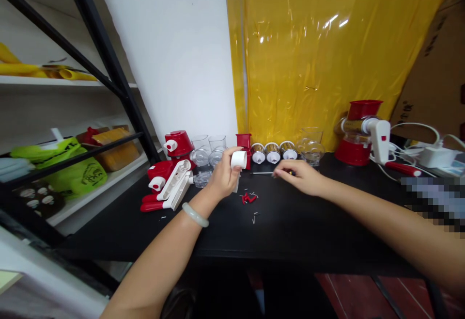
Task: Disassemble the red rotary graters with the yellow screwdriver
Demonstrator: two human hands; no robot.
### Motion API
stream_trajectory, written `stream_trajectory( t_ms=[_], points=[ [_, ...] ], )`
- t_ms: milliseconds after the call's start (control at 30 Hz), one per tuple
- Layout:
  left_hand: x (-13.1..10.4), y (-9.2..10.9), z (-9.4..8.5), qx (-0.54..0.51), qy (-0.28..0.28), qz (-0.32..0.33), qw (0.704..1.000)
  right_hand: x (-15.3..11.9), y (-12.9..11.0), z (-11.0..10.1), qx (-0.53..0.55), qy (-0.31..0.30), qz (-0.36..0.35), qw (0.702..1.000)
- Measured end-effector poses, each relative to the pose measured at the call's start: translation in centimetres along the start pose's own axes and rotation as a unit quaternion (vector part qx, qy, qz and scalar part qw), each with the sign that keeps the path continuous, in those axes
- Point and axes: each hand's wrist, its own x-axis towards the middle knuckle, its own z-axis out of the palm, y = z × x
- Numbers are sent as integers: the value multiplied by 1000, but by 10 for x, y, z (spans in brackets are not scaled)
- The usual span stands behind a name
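My left hand (225, 176), with a pale bangle at the wrist, is wrapped round a white cylindrical part (239, 159) and holds it above the black table (290, 231). To its right my right hand (295, 176) is low over the table with its fingers pressed together. A screwdriver with a thin metal shaft (262, 173) lies at its fingertips; whether the fingers grip it is unclear. Small red pieces (248, 198) lie between and in front of the hands, with several small screws (254, 219) around and nearer the front edge.
White cranks with red handles (174, 188) and red housings (178, 144) stand at left. Three metal drums (272, 153) and clear plastic parts (311, 149) line the back. An assembled red-and-white grinder (356, 139) stands right, beside white cables (395, 151). A black rack post (105, 57) rises left.
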Motion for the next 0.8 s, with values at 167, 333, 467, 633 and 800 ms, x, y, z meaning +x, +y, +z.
stream_trajectory(
  t_ms=[167, 333, 467, 633, 800],
  points=[
    [0, 8, 3, 46, 24, 63, 997, 40, -59, 62, 357, -18, 63, 932],
    [0, 6, 0, 67, 78, 85, 991, 57, -73, 90, 414, 49, 46, 908],
    [2, 7, -1, 77, 81, 96, 989, 55, -73, 95, 416, 94, 35, 904],
    [5, 10, 0, 49, 55, 77, 994, 44, -71, 96, 429, 149, 42, 890],
    [14, -14, -26, -49, 160, -115, 979, 37, -65, 66, 470, 205, 78, 855]
  ],
)
